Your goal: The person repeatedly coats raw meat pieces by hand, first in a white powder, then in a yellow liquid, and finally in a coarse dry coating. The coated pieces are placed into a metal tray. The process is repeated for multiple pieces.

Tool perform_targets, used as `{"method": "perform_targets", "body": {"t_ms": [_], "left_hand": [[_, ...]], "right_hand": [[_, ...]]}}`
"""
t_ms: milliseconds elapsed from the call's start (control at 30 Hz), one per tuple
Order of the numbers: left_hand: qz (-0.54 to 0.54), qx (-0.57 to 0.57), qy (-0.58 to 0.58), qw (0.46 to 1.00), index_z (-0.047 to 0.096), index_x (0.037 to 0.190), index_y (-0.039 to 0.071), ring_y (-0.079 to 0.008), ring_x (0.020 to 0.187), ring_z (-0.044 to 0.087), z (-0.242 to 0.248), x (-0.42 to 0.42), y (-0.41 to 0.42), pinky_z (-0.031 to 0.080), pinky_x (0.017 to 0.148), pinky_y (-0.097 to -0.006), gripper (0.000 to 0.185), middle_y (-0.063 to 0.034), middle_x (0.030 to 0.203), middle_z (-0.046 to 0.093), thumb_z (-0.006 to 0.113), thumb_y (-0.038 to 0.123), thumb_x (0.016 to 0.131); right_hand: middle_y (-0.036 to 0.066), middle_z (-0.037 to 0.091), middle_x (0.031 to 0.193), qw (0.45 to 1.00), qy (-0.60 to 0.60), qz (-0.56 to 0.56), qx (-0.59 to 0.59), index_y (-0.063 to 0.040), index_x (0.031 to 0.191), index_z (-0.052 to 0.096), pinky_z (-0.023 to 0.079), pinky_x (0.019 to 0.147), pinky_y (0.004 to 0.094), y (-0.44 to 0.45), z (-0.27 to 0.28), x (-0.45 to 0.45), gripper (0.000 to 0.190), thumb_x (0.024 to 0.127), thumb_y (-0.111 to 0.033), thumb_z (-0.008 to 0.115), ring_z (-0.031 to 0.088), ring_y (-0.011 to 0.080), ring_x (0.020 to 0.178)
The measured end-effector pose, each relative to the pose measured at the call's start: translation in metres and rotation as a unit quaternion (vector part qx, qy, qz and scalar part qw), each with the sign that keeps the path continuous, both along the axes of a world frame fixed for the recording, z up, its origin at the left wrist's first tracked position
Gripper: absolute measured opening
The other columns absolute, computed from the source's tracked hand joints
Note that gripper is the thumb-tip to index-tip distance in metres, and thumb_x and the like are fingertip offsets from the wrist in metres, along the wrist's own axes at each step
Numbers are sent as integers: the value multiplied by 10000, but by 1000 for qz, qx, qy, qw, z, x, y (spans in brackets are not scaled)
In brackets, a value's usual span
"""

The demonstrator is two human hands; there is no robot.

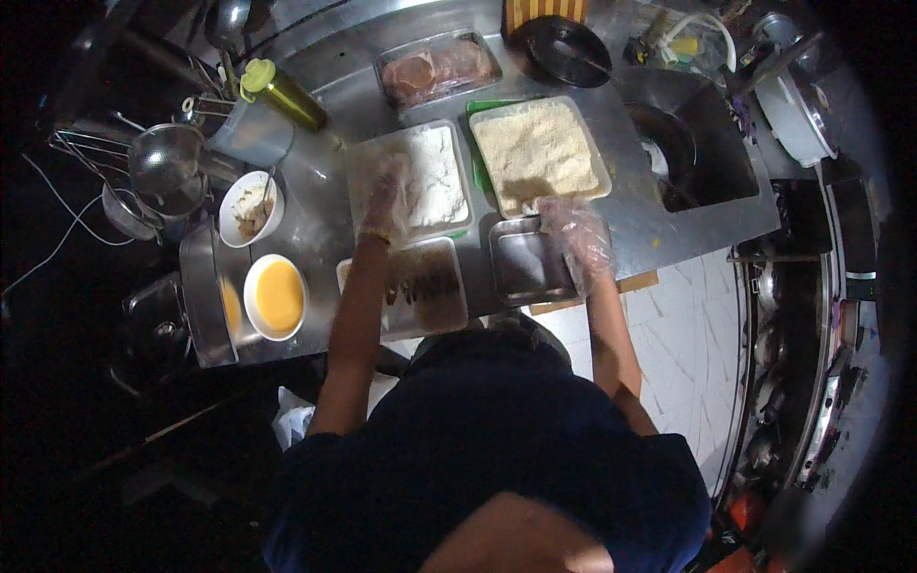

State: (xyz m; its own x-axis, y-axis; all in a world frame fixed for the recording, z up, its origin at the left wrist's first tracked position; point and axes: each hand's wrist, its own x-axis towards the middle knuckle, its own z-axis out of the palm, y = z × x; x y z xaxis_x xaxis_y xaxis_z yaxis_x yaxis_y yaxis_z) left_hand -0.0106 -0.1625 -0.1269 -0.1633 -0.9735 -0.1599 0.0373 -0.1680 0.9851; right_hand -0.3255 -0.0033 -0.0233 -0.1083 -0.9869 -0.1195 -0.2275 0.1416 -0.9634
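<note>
My left hand (390, 197), in a clear plastic glove, is over the left part of a container of white flour (438, 179); whether it holds anything is unclear. My right hand (573, 225), gloved the same way, is at the near edge of a container of pale yellowish crumbs (537, 147), above an empty-looking metal tray (526, 261). Its fingertips are bent near a small whitish piece, and I cannot tell if they grip it. Close to my body, a plastic container (430, 286) holds dark shrimp-like pieces, partly behind my left forearm. Yellow liquid fills a white bowl (279, 297) at the left.
A tray of raw meat (437, 70) and a black pan (569, 54) stand at the back. On the left are a bowl of pale paste (251, 208), a green-capped oil bottle (286, 97) and metal strainers (168, 157). The sink (723, 157) lies at the right.
</note>
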Motion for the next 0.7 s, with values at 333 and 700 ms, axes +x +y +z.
{"method": "perform_targets", "body": {"t_ms": [333,700], "left_hand": [[77,-303,-528,790,636,867,61,-243,722,604,-11,-23,14,470,622,-425,91,-97,737,625,637,107,788],[-61,-143,-407,900,605,1094,8,-225,1003,579,3,50,-22,454,903,-359,440,-121,1034,617,721,284,772]], "right_hand": [[118,665,1111,995,-6,-56,85,-41,1062,693,436,944,326,6,15,12,316,864,-265,591,600,231,1066],[96,678,1102,998,-1,23,-51,-26,1001,693,464,919,351,15,-18,3,289,849,-237,566,612,235,1044]]}}
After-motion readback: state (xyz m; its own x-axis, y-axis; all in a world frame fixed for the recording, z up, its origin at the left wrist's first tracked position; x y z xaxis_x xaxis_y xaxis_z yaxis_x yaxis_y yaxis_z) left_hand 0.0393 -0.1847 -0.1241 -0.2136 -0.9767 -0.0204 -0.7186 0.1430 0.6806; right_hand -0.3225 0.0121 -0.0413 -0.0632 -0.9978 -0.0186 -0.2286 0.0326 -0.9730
